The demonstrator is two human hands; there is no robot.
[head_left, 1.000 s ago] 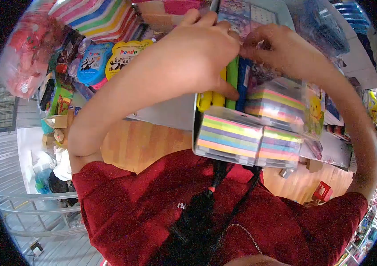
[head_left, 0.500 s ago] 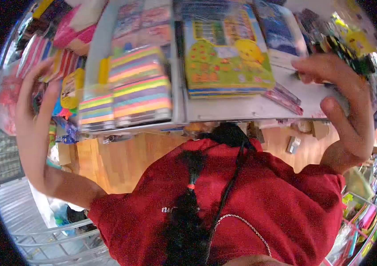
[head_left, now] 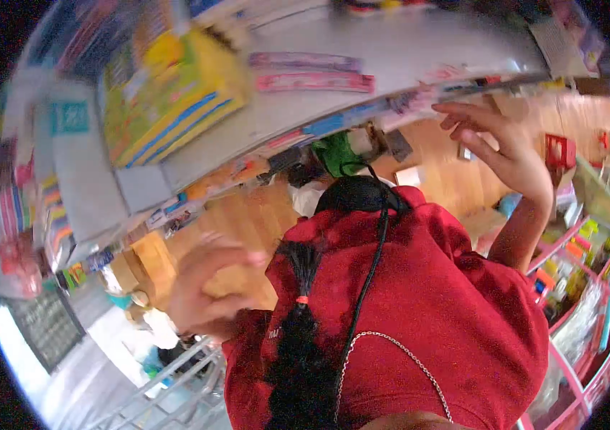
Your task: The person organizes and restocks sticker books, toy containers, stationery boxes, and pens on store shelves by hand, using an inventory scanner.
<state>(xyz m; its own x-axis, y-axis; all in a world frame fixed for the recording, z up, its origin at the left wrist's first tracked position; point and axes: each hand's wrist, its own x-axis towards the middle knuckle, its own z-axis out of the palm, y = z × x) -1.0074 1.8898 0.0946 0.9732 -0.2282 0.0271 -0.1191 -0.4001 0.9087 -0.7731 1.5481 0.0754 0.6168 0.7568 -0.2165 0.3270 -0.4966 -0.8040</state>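
Observation:
My left hand [head_left: 208, 283] is in the air at the lower left, near the red shirt's sleeve. It is blurred, with thumb and fingers apart and nothing between them. My right hand [head_left: 495, 147] hovers just below the front edge of the white shelf [head_left: 405, 43], fingers spread and empty. A stack of yellow picture books [head_left: 176, 93] lies on the shelf at the upper left. Two slim pink packs [head_left: 312, 82] lie to the right of the books.
Striped colored packs [head_left: 55, 215] stand at the far left. A metal rack [head_left: 169, 387] is at the lower left, and a pink wire basket of goods [head_left: 584, 287] at the lower right. A red crate [head_left: 559, 152] and boxes rest on the wooden floor.
The view has turned, and the books and striped packs now appear farther left. My left hand has come down and inward from the shelf goods. My right hand appears lower and farther left.

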